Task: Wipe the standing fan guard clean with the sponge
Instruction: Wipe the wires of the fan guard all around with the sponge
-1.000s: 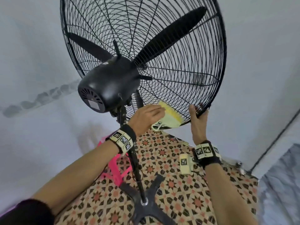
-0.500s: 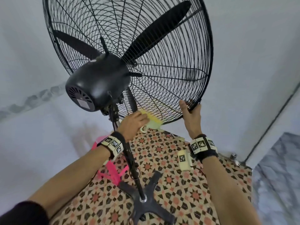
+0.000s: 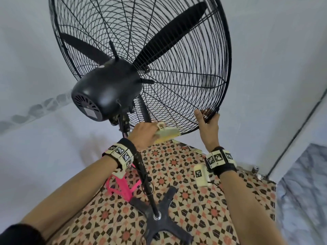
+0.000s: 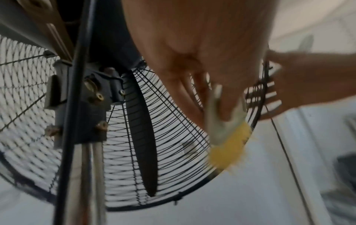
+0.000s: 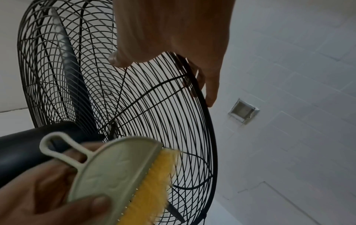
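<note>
Wiping is under way: the left hand (image 3: 144, 134) grips the sponge (image 3: 167, 133), a yellow-bristled scrubber, against the fan guard (image 3: 177, 96) near six o'clock. The right hand (image 3: 208, 125) clasps the rim at four o'clock. Next, I'd reckon, a sweep along the lower wires.

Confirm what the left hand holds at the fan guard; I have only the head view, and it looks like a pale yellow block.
Observer: The right wrist view shows a brush, not a sponge: pale plastic back, loop handle, yellow bristles.
Operator: Do the bristles touch the fan guard?
Observer: Yes; the blurred left wrist view shows them pressed on its wires near the lower rim.
Operator: And the right hand?
Observer: Its fingers hook over the black rim.
</note>
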